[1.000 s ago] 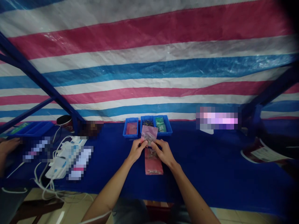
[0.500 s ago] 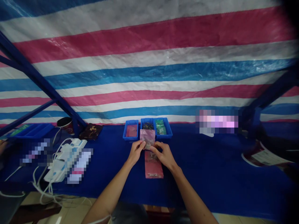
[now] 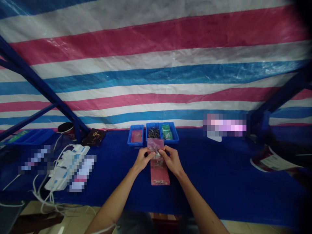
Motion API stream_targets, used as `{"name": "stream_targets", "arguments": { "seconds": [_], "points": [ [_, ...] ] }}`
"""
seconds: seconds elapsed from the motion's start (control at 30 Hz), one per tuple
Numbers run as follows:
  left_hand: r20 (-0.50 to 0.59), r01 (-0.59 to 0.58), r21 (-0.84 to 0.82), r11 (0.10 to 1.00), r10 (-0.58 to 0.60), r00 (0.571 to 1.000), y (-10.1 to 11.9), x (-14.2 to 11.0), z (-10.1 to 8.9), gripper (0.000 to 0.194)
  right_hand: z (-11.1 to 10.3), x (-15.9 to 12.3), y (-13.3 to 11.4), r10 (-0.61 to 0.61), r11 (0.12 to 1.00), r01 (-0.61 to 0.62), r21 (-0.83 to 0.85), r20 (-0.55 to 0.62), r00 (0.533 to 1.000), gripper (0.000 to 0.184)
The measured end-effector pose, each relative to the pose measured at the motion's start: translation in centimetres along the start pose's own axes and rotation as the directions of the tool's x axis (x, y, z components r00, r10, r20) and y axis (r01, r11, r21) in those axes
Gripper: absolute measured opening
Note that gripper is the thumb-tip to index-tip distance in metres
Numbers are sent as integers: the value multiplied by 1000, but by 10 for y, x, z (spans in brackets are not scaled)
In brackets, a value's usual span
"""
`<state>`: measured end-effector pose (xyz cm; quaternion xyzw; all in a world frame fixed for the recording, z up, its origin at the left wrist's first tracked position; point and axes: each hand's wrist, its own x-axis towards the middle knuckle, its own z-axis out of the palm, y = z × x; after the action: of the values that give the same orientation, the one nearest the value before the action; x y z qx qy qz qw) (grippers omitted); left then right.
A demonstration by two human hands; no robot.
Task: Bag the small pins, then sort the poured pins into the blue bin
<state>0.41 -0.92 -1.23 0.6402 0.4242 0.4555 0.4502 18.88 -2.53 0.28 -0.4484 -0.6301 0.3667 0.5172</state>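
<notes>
Both my left hand [image 3: 143, 160] and my right hand [image 3: 171, 159] pinch the lower part of a translucent pink plastic bag [image 3: 155, 146], which holds small metal parts. It hangs upright over the upper end of a longer pink bag [image 3: 160, 175] lying flat on the table, with a few small parts at its near end. Just beyond my fingers stand several blue plastic trays. The middle blue tray [image 3: 153, 129] holds dark screws, the right one [image 3: 168, 132] green packets, and the left one [image 3: 136, 136] a pink bag.
A white power strip [image 3: 67, 167] with tangled cables lies to the left, near a blue tray [image 3: 30, 136], a paper cup [image 3: 67, 129] and a dark pouch [image 3: 94, 137]. A blue cloth [image 3: 207, 175] covers the table. A striped tarp and blue steel beams stand behind.
The held bag has come down toward me and now overlaps the end of the lying bag. My hands have moved closer together. Another person's hand at the far left has left the view.
</notes>
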Motion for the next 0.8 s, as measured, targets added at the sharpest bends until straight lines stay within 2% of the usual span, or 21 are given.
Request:
{"name": "stream_targets", "arguments": {
  "seconds": [0.17, 0.3, 0.47, 0.63, 0.73, 0.8],
  "points": [
    [4, -9, 30, 1000, 9, 1000, 2, 0, 0, 40, 1, 0, -2, -6, 1000, 6, -22, 5, 1000, 41],
    [-42, -11, 66, 998, 14, 999, 0, 1, -1, 45, 0, 1, -7, 2, 1000, -3, 12, 76, 997, 38],
    [-76, 12, 51, 999, -8, 997, -3, 1, -1, 43, 1, 1, -8, -18, 998, 26, -54, 142, 990, 31],
    [3, 10, 25, 1000, -10, 1000, 0, 0, 0, 37, 1, 2, 0, -17, 1000, 18, -12, 77, 997, 37],
    [36, 3, 44, 999, -5, 999, 1, 0, 0, 35, 1, 3, 0, -2, 999, -1, 32, 94, 996, 37],
    [13, -9, 67, 998, 9, 1000, 1, 1, -1, 38, 1, 3, -2, 3, 999, -8, 39, 116, 993, 34]
  ]
}}
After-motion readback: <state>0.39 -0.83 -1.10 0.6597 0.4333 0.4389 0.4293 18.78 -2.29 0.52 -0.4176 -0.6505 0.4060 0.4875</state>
